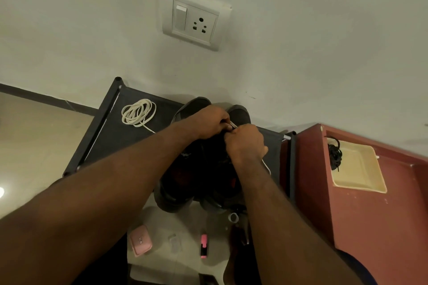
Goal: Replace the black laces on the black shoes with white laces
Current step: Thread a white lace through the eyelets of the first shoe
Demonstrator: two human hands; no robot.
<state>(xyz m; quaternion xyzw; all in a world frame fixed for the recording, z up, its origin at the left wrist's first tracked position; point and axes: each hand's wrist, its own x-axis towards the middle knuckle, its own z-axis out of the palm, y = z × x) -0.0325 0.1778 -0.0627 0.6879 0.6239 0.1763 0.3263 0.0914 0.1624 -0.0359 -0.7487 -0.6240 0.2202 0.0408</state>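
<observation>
Two black shoes stand side by side on a dark rack, the left shoe (183, 176) and the right shoe (238, 113), toes toward the wall. My left hand (212, 122) and my right hand (245, 143) meet over the right shoe, and both pinch a white lace (233, 125) between curled fingers. More of that lace trails down past my right wrist. A second white lace (138, 112) lies coiled on the rack's back left. Removed black laces (335, 154) sit bundled in a cream tray (361, 178).
The dark rack (108, 132) stands against a white wall with a switch and socket plate (195, 22). A reddish cabinet (370, 210) bearing the tray stands at right. On the floor below lie a pink case (140, 240) and a pink marker (203, 246).
</observation>
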